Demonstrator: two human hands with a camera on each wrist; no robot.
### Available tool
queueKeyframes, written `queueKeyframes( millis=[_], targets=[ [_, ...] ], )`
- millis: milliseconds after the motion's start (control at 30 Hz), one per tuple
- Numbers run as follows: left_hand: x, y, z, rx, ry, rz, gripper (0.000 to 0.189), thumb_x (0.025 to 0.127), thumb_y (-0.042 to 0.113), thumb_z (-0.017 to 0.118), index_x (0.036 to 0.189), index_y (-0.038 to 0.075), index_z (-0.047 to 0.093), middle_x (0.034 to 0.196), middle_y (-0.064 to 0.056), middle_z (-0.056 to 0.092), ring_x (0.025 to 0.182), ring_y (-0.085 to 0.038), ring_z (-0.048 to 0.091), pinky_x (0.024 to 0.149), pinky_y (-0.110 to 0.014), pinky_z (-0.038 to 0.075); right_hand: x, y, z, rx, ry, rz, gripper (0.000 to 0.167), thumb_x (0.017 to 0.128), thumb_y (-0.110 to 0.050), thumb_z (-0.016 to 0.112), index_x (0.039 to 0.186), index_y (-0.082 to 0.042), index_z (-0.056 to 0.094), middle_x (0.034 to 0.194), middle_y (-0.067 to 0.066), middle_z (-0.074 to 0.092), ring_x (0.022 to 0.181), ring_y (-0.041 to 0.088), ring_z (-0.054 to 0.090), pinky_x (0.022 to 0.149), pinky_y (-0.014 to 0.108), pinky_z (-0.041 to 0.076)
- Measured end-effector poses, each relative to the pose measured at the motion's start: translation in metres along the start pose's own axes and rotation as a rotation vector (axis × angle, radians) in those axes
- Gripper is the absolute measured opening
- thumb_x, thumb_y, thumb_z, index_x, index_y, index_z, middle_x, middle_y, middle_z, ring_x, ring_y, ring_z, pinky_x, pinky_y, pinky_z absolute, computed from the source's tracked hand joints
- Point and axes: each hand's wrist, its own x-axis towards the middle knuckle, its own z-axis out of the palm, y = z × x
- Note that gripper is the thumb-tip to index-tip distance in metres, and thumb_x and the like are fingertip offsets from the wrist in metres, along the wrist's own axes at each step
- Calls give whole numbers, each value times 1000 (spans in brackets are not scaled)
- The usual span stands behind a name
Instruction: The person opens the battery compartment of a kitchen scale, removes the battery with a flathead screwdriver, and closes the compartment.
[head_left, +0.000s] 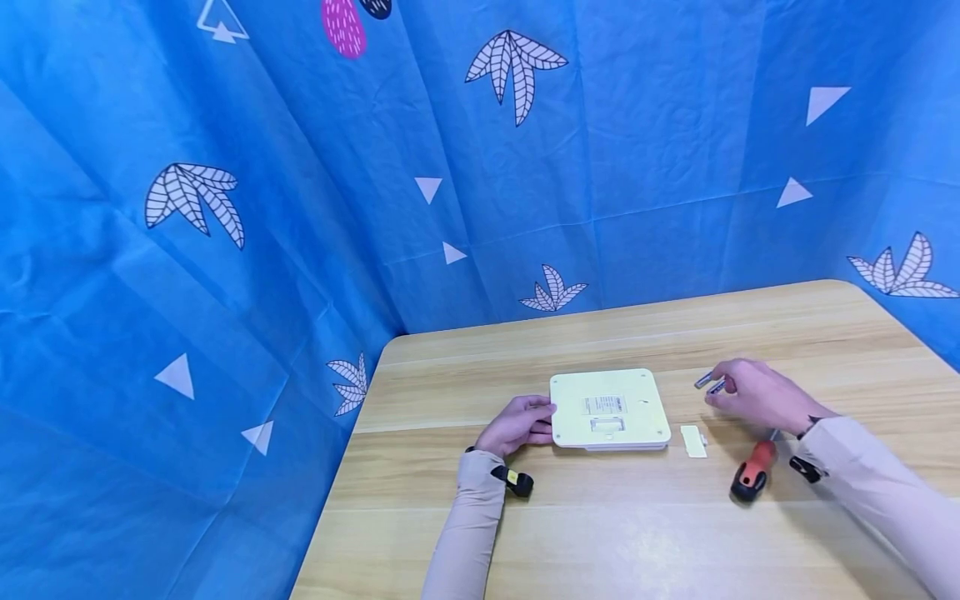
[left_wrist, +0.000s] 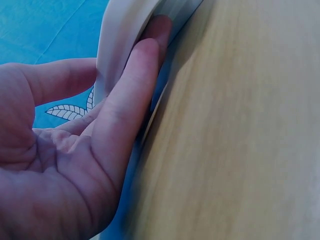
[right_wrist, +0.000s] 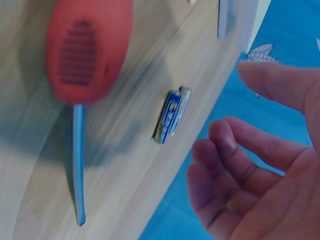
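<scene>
A flat white device [head_left: 570,429] lies with its underside up, showing a label and an uncovered battery compartment [head_left: 607,424]. My left hand [head_left: 520,427] grips its left edge; in the left wrist view the thumb is on one face of the device [left_wrist: 112,45] and the fingers on the other. To the right of the device two small batteries [right_wrist: 167,119] lie side by side on the table. My right hand [head_left: 761,397] is close beside them, fingers loosely bent, and the right wrist view shows a gap between fingertips and batteries.
A small white cover [head_left: 693,442] lies just right of the device. Nearer my right forearm lies a screwdriver [head_left: 756,468] with a red and black handle. The wooden table [head_left: 600,542] meets a blue patterned curtain [head_left: 637,167] at its back and left.
</scene>
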Motion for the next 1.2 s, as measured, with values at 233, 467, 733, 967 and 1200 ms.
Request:
queueKeyframes(
  millis=[233, 467, 733, 967, 1200],
  targets=[
    [1, -1, -1, 3, -3, 2, 43, 106, 15, 58, 143, -6, 49, 103, -9, 71, 78, -13, 72, 81, -30, 68, -5, -8, 10, -7, -80, -60, 52, 89, -23, 78, 125, 11, 64, 87, 4, 61, 74, 13, 51, 64, 26, 47],
    [0, 0, -1, 4, -7, -1, 44, 106, 15, 58, 143, -7, 48, 103, -9, 70, 78, -12, 71, 83, -31, 68, -9, -10, 21, -8, -150, -88, 48, 85, -25, 83, 116, 8, 67, 83, 2, 56, 75, 13, 49, 64, 24, 45],
    [-1, 2, 1, 12, -1, 2, 45, 106, 17, 58, 143, -7, 48, 106, -10, 71, 79, -12, 71, 85, -32, 68, -13, -11, 27, 8, -194, -86, 48, 82, -29, 86, 115, 1, 68, 82, 1, 51, 74, 11, 44, 60, 21, 37],
    [-1, 2, 0, 4, -2, -4, 44, 106, 16, 58, 143, -6, 49, 104, -10, 71, 79, -13, 72, 84, -31, 68, -14, -13, 29, 7, -215, -71, 52, 77, -31, 90, 115, -3, 67, 83, 1, 49, 74, 11, 42, 59, 21, 35],
    [-1, 2, -1, 6, -14, -2, 44, 106, 16, 57, 143, -6, 49, 103, -10, 71, 79, -13, 72, 83, -31, 68, -13, -12, 32, 23, -216, -90, 47, 74, -28, 92, 108, -7, 66, 82, 1, 48, 72, 10, 41, 58, 20, 33]
  ],
)
